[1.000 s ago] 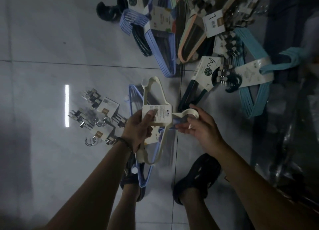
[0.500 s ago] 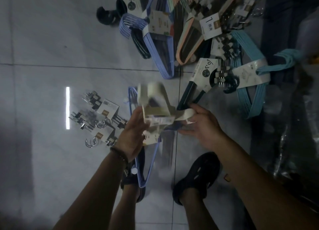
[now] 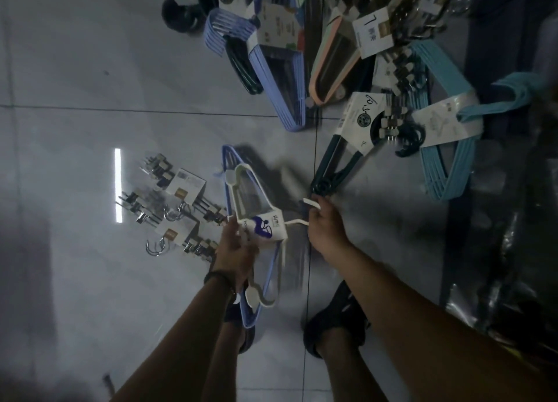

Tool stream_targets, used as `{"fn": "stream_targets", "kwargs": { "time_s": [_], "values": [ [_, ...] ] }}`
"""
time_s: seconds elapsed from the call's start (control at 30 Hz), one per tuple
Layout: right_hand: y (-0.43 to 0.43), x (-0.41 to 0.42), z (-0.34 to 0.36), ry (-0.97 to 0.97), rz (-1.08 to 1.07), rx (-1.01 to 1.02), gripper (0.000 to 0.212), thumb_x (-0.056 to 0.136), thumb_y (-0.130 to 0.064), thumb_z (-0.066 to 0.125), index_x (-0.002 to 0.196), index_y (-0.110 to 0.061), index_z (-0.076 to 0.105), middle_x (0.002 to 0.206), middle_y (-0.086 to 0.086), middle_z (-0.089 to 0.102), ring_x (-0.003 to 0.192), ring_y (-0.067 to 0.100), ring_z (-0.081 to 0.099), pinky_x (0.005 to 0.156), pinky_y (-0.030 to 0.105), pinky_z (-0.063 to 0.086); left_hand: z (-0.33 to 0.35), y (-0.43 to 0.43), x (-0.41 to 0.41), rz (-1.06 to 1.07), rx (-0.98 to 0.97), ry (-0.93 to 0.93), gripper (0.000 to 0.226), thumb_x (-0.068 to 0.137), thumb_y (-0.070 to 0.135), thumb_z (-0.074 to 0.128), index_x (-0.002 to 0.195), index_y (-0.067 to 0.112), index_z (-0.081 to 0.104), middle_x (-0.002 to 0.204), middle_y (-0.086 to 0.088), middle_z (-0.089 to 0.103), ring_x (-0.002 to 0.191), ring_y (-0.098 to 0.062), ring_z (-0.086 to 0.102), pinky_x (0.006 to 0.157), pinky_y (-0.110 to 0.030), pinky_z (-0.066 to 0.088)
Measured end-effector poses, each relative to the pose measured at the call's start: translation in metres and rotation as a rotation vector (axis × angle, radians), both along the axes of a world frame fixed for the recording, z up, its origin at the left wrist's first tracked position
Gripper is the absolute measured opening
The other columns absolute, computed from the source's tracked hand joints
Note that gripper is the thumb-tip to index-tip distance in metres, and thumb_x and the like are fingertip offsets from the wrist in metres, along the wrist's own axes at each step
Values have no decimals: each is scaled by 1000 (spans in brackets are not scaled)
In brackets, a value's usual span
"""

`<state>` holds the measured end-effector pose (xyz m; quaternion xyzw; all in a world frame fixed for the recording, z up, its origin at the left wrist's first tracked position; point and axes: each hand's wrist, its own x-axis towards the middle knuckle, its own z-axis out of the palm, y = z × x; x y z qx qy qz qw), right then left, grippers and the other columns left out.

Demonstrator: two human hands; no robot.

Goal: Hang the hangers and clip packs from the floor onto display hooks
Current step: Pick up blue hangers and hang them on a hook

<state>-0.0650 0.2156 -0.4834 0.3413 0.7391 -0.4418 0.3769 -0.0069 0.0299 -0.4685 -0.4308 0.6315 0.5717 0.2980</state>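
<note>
I hold a pack of cream-white hangers (image 3: 241,187) with a white card sleeve showing a blue logo, low over the floor. My left hand (image 3: 237,250) grips the pack at the sleeve and lower arm. My right hand (image 3: 324,225) is shut on its white hook. Under it lies a blue hanger pack (image 3: 267,284). Left of my hands, several metal clip packs (image 3: 178,208) with white cards lie on the grey tiles.
Further away lie more hanger packs: blue (image 3: 280,78), peach (image 3: 329,72), dark green (image 3: 335,172) and teal (image 3: 447,148), each with a card label. My two dark shoes (image 3: 335,320) stand below my hands. A dark shelf base (image 3: 513,190) runs along the right.
The white hanger pack has been turned over, so the logo side of the sleeve now faces up. Both hands kept hold and shifted slightly lower.
</note>
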Motion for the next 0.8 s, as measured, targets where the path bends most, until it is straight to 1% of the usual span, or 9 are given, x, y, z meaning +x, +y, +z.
{"fn": "stream_targets", "kwargs": {
  "time_s": [0.13,0.23,0.3,0.37,0.47,0.5,0.57,0.7,0.8],
  "values": [
    [-10,0,-26,-49,109,82,43,113,-21,39,154,-11,48,151,19,53,130,35,56,96,34,47,-26,-2,0,-394,-313,-17,59,81,30,70,138,23,54,143,-17,44,125,-41,52,101,-55,53],
    [-13,6,-38,-8,182,287,34,109,-16,46,139,-14,62,146,20,54,132,40,51,102,41,43,-30,4,-10,-511,-611,-49,59,88,43,75,137,21,52,147,-15,34,130,-36,39,110,-52,37],
    [-12,9,-38,-26,254,403,31,110,-24,46,134,-25,65,143,17,51,130,41,45,95,44,38,-33,1,-19,-361,-540,-120,73,83,41,81,140,19,43,145,-14,37,130,-36,41,110,-50,39],
    [-8,10,-42,-20,175,280,36,111,-20,44,141,-24,63,145,16,54,134,39,49,96,36,37,-40,-5,-31,-130,-327,-193,101,73,37,91,150,16,29,145,-14,43,129,-34,49,103,-45,46],
    [1,8,-41,-51,95,133,38,112,-17,42,145,-19,62,145,16,59,132,33,55,90,22,34,-51,-17,-47,-121,-135,-261,137,36,65,98,145,14,32,138,-12,58,117,-31,63,91,-42,56],
    [3,7,-40,-57,93,132,37,113,-19,43,144,-19,62,144,15,60,131,33,56,90,22,35,-51,-20,-48,-168,-120,-277,132,30,70,95,136,16,39,130,-9,62,110,-29,66,88,-44,59],
    [5,8,-31,-54,104,137,36,112,-21,45,143,-19,64,141,14,63,128,32,58,89,21,36,-48,-22,-45,-163,-98,-270,101,46,57,98,122,19,44,119,-8,66,100,-26,70,77,-43,60],
    [20,21,8,-7,145,177,35,112,-26,44,139,-20,67,132,16,67,116,35,63,84,28,43,-15,-12,-27,-45,45,-144,82,63,28,98,127,15,49,118,-11,75,95,-29,77,74,-43,64],
    [32,32,63,-9,134,177,36,113,-28,41,139,-21,65,130,13,69,104,29,63,77,26,43,40,0,-15,-67,86,-37,71,70,19,95,129,13,55,113,-8,78,95,-24,79,68,-31,64]
  ]
}}
